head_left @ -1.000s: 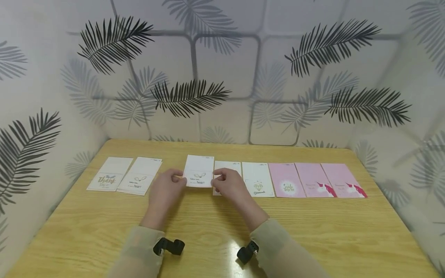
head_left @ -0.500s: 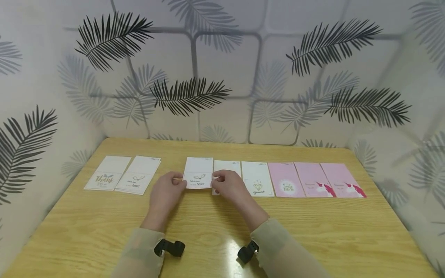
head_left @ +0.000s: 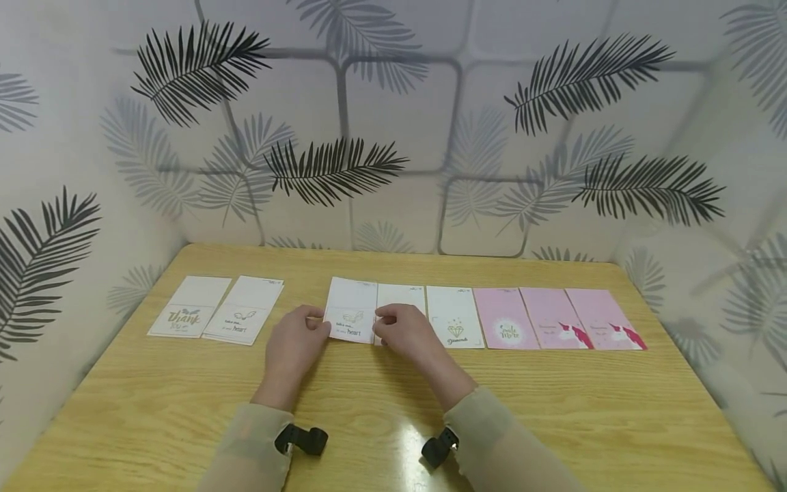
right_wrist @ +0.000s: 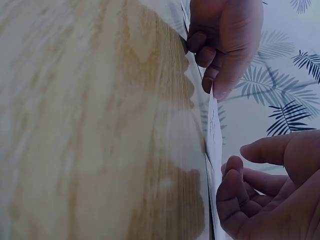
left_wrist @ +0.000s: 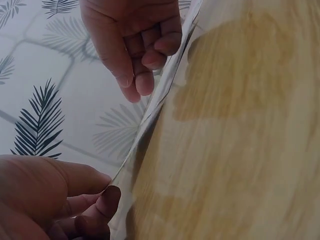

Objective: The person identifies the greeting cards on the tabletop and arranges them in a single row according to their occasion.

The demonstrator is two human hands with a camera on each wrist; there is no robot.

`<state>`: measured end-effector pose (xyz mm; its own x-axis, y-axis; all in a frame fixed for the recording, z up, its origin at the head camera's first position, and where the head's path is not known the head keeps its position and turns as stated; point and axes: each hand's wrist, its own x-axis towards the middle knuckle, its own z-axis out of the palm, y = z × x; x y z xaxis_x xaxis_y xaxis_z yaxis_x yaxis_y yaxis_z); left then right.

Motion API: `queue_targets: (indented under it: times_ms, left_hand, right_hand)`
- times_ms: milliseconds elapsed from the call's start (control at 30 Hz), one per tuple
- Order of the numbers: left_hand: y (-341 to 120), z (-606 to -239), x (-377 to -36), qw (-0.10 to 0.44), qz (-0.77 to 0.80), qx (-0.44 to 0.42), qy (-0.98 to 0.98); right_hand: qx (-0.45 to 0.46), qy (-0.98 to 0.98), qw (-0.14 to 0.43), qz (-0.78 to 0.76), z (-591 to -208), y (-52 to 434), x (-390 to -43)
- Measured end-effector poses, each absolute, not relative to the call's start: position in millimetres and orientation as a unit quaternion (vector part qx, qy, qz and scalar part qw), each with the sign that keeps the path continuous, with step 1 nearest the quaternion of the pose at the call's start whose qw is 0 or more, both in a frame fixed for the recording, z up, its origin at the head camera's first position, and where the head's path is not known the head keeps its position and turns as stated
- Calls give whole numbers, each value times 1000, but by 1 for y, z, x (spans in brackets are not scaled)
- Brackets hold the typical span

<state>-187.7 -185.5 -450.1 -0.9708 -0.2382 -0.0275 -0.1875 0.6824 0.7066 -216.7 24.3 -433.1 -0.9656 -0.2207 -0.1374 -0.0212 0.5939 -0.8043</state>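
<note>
White card [head_left: 351,311], both hands pinching edges

A light yellow wood-grain tabletop [head_left: 369,410] carries white rectangular paper cards [head_left: 246,318] with small dark or gold script and three pink rectangular paper cards [head_left: 556,318], two bearing magenta-and-white corner motifs. The pale wall covering [head_left: 399,116] shows black and grey palm fronds over grey rounded squares. Translucent beige fabric sleeves [head_left: 498,444] cover both forearms.
</note>
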Motion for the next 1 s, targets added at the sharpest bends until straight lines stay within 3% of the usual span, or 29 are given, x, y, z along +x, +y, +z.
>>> queue_targets:
  times_ms: [1000]
  left_hand:
    - [-185, -451, -186, 43, -304, 78, -948]
  right_hand:
    - [-86, 886, 143, -433, -429, 21, -207]
